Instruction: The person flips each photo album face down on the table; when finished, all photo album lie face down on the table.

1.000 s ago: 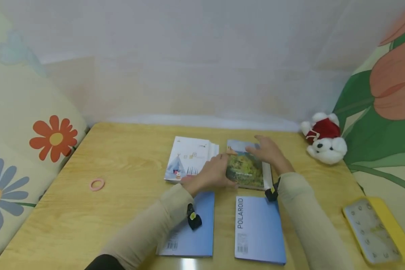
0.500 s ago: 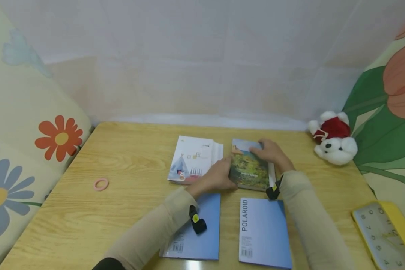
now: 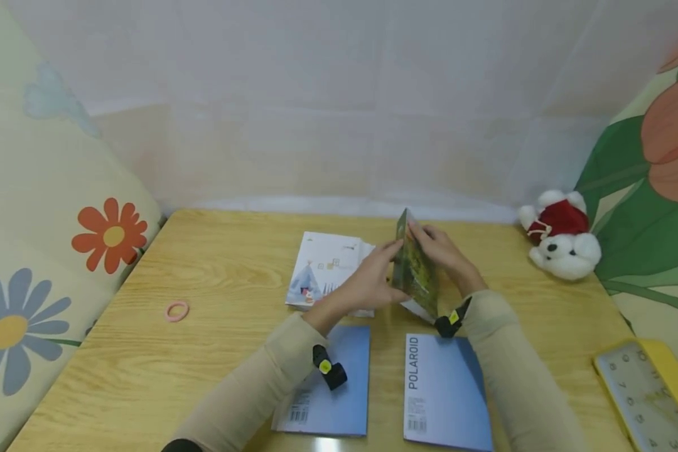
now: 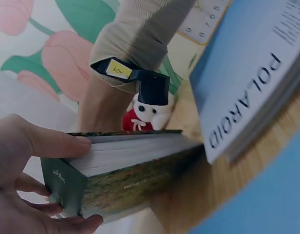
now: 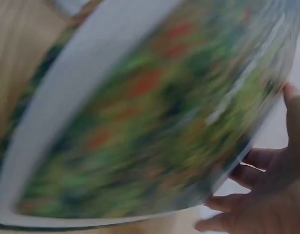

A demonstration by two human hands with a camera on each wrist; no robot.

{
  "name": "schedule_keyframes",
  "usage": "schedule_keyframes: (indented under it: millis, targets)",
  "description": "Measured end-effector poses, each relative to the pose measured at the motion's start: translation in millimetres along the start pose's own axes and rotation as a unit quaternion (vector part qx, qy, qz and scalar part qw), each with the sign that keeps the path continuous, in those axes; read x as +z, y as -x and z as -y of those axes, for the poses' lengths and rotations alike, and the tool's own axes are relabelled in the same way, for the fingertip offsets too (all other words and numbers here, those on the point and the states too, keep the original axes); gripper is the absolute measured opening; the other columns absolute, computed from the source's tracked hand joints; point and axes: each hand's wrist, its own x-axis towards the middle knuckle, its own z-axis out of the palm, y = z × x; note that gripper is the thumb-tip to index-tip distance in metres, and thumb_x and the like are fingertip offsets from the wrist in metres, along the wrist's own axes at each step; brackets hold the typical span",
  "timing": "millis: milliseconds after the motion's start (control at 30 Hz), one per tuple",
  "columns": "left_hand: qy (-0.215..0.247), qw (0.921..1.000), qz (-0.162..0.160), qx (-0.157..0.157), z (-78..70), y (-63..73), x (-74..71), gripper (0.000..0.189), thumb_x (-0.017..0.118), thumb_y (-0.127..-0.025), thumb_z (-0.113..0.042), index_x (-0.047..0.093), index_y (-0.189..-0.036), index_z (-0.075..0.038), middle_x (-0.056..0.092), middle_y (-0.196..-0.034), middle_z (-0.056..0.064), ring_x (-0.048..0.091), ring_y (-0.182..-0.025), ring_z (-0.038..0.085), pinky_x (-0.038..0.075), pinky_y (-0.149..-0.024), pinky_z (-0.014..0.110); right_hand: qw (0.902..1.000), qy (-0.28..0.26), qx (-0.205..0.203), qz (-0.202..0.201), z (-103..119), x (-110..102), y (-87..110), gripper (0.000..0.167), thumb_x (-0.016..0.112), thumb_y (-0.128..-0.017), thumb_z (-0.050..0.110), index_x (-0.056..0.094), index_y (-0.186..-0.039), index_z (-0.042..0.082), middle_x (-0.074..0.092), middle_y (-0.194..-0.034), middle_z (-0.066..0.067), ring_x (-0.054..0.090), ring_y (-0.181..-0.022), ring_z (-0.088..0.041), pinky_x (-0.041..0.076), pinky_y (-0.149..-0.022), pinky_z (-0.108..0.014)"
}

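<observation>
Tilting seems my step: at twelve o'clock from the POLAROID book (image 3: 446, 395), my left hand (image 3: 367, 282) grips the green book (image 3: 420, 276), thumb and fingers parted by its thickness, my right hand (image 3: 442, 246) holds its edge, and turning it further calls for steady pages.

I am monitoring a light wood-grain table (image 3: 231, 263). On its left part, a pink ring (image 3: 177, 303) is lying flat, well apart from the other items. Near the middle, I am observing a stack of white booklets (image 3: 330, 248), the top cover displaying a tent drawing. Toward the front edge, two blue books are lying with a gap between them: the left blue book (image 3: 347, 405) is lying partly hidden; the right blue book (image 3: 447, 395) is displaying the word POLAROID. At the far right corner, a white plush toy (image 3: 562, 235) is wearing red. At the near right, I am viewing a yellow clock (image 3: 644, 392), which is extending out of frame.
</observation>
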Motion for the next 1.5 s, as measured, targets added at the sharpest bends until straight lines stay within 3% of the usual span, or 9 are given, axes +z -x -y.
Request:
schedule_keyframes:
  millis: [267,400,567,700,833,933,1133,1333,1500]
  targets:
    - [-0.039,0.9978,0.039,0.037,-26.6,-16.2,-4.6,0.096,0.081,-0.079,-0.007,0.024,-0.156,-0.004,0.020,-0.160,0.016,0.034,-0.138,0.034,0.044,-0.104,0.041,0.9924,-0.122,-0.005,0.014,14.4,-12.1,5.6,0.074,0.030,-0.102,0.059,0.038,-0.144,-0.001,0.037,-0.148,-0.021,0.032,-0.140,-0.039,0.035,-0.106,-0.062]
    - [-0.084,0.9936,0.052,0.054,-30.2,-24.7,4.2,0.096,0.083,-0.078,-0.015,0.027,-0.156,-0.008,0.016,-0.161,0.014,0.031,-0.136,0.034,0.046,-0.101,0.040,0.9895,-0.144,0.005,-0.011,12.1,-18.4,8.4,0.063,0.037,-0.104,0.048,0.033,-0.144,-0.001,0.043,-0.135,-0.018,0.041,-0.127,-0.035,0.040,-0.101,-0.056]
    - [-0.111,0.9917,0.033,0.054,-26.0,-26.4,20.0,0.094,0.085,-0.078,-0.024,0.032,-0.155,-0.011,0.014,-0.163,0.011,0.024,-0.137,0.034,0.041,-0.102,0.040,0.9904,-0.131,0.011,-0.044,7.7,-21.7,9.5,0.058,0.045,-0.104,0.037,0.034,-0.147,0.000,0.047,-0.131,-0.018,0.052,-0.111,-0.026,0.050,-0.090,-0.041]
    - [-0.077,0.9957,0.013,0.051,-21.0,-24.8,27.3,0.103,0.087,-0.077,-0.022,0.025,-0.158,-0.010,0.011,-0.163,0.012,0.023,-0.139,0.033,0.040,-0.105,0.042,0.9927,-0.098,0.005,-0.070,6.0,-22.7,10.2,0.057,0.047,-0.104,0.036,0.038,-0.145,-0.002,0.051,-0.126,-0.020,0.059,-0.088,-0.014,0.055,-0.072,-0.025]
    - [-0.006,0.9982,-0.033,0.050,-11.8,-23.4,35.3,0.123,0.092,-0.069,-0.020,0.010,-0.159,-0.011,0.011,-0.161,0.016,0.030,-0.138,0.032,0.037,-0.109,0.046,0.9918,-0.086,0.007,-0.094,6.7,-24.2,11.0,0.056,0.050,-0.103,0.034,0.041,-0.145,-0.002,0.052,-0.126,-0.021,0.058,-0.078,-0.008,0.053,-0.065,-0.021]
    - [0.014,0.9977,-0.049,0.045,-1.7,-21.7,43.4,0.129,0.095,-0.063,-0.023,0.009,-0.159,-0.012,0.021,-0.156,0.016,0.037,-0.134,0.029,0.036,-0.110,0.046,0.9904,-0.085,0.010,-0.108,8.0,-24.5,11.6,0.053,0.051,-0.103,0.030,0.041,-0.146,0.001,0.052,-0.127,-0.022,0.057,-0.075,-0.008,0.052,-0.063,-0.021]
    - [0.037,0.9982,-0.009,0.047,12.3,-20.3,57.5,0.124,0.094,-0.066,-0.019,0.011,-0.158,-0.010,0.043,-0.142,0.013,0.047,-0.123,0.022,0.039,-0.107,0.038,0.9914,-0.074,0.017,-0.106,12.9,-22.7,14.7,0.054,0.056,-0.101,0.030,0.040,-0.147,0.006,0.051,-0.129,-0.024,0.058,-0.079,-0.013,0.052,-0.064,-0.022]
    - [0.061,0.9979,0.009,0.020,14.7,-20.7,61.8,0.125,0.091,-0.069,-0.015,0.004,-0.159,-0.012,0.044,-0.142,0.012,0.049,-0.124,0.022,0.039,-0.107,0.039,0.9953,-0.065,0.020,-0.069,15.8,-21.9,19.4,0.078,0.065,-0.095,0.032,0.023,-0.156,0.008,0.042,-0.137,-0.027,0.055,-0.093,-0.021,0.053,-0.070,-0.023]
    - [0.069,0.9974,0.022,0.009,17.9,-21.7,64.1,0.123,0.090,-0.069,-0.012,0.005,-0.158,-0.011,0.046,-0.140,0.011,0.049,-0.123,0.022,0.038,-0.108,0.039,0.9956,-0.072,0.013,-0.059,13.6,-23.6,20.4,0.085,0.066,-0.095,0.030,0.014,-0.159,0.008,0.039,-0.143,-0.028,0.055,-0.102,-0.025,0.054,-0.075,-0.024]
